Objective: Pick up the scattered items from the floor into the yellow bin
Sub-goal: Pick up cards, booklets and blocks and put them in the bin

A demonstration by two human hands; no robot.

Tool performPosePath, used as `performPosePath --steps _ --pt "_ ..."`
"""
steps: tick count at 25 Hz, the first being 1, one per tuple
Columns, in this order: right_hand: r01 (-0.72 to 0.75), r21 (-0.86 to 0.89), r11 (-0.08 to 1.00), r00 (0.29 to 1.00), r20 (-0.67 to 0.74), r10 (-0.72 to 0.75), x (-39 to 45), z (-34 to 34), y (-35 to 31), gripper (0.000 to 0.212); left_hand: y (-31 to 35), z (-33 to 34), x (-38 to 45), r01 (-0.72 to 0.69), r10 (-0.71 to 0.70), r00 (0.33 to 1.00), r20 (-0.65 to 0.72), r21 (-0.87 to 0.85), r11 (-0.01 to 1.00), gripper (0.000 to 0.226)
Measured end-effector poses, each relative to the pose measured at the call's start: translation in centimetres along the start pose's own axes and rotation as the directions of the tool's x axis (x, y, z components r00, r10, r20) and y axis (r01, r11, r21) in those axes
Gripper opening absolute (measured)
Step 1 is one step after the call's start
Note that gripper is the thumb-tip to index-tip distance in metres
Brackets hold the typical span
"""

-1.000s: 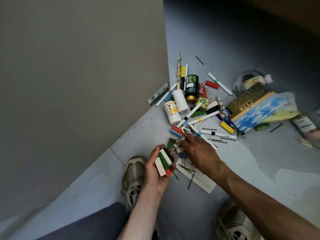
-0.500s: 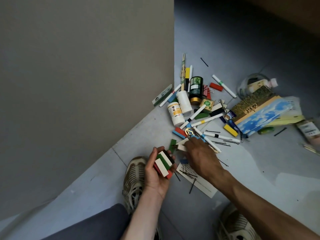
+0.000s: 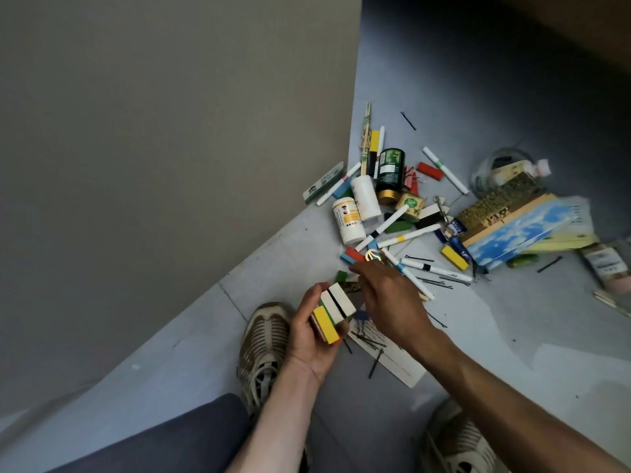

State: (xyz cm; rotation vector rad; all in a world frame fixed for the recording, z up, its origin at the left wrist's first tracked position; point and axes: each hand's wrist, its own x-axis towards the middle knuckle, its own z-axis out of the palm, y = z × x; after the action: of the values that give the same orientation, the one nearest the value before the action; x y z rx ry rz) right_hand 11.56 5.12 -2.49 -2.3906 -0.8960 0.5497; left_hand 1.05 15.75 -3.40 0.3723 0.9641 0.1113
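Since half a second ago, a yellow block has joined the stack of blocks (image 3: 330, 314) in the left hand (image 3: 309, 331), and the right hand (image 3: 387, 303) has drawn back from the pile toward that stack. Left-hand fingers curl round the stack, which now shows yellow, green, white and black faces. The right hand hovers palm-down just right of it, fingers bent, and whether it pinches anything cannot be told. To do this step well, I judge each new block should be seated flat against the stack, and the load emptied before it outgrows the grip. No yellow bin is in view. On the floor (image 3: 211, 339), far of the hands, lie three bottles (image 3: 362, 199) side by side, about six white markers (image 3: 408, 235), a red block (image 3: 429, 171), a yellow block (image 3: 454, 257) and many hairpins (image 3: 433, 283).
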Motion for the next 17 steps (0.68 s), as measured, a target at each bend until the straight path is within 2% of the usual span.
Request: performPosePath --steps 2,3,4,6,9,13,15,17 --pt "0.106 -0.260 0.960 0.969 0.244 -0.041 0.9 0.8 1.7 0.042 0.0 0.0 -0.2 -0.001 0.001 1.000 -0.021 -0.005 1.000 0.017" --pt "0.148 -0.323 0.935 0.953 0.299 -0.047 1.1 1.1 2.3 0.044 0.1 -0.1 -0.2 -0.008 0.008 1.000 -0.029 -0.010 1.000 0.017" --pt "0.167 -0.355 0.920 0.950 0.308 -0.053 1.0 1.4 2.6 0.042 0.1 -0.1 -0.2 -0.018 0.017 0.999 -0.036 -0.012 1.000 0.016" --pt "0.138 -0.365 0.921 0.970 0.236 -0.052 0.7 2.0 3.3 0.037 0.2 -0.1 -0.2 -0.028 0.028 0.999 -0.042 -0.010 1.000 0.014" --pt "-0.039 -0.192 0.981 0.996 0.066 0.053 0.4 1.9 4.0 0.026 0.4 -0.4 -0.2 -0.027 0.027 0.999 -0.047 -0.011 1.000 0.015" --pt "-0.214 0.106 0.971 0.977 0.044 0.210 0.8 0.5 4.1 0.027 0.3 -0.7 -0.4 -0.025 0.022 0.998 -0.053 -0.057 0.998 0.017" --pt "-0.177 0.184 0.967 0.984 0.041 0.173 1.4 0.7 3.1 0.023 0.4 -0.8 -0.5 -0.022 0.016 0.998 -0.062 -0.092 0.996 0.018" --pt "-0.080 0.127 0.989 0.994 0.085 0.070 1.9 1.5 1.4 0.014 0.7 -0.8 -0.5 -0.017 0.010 0.998 -0.065 -0.113 0.993 0.019"
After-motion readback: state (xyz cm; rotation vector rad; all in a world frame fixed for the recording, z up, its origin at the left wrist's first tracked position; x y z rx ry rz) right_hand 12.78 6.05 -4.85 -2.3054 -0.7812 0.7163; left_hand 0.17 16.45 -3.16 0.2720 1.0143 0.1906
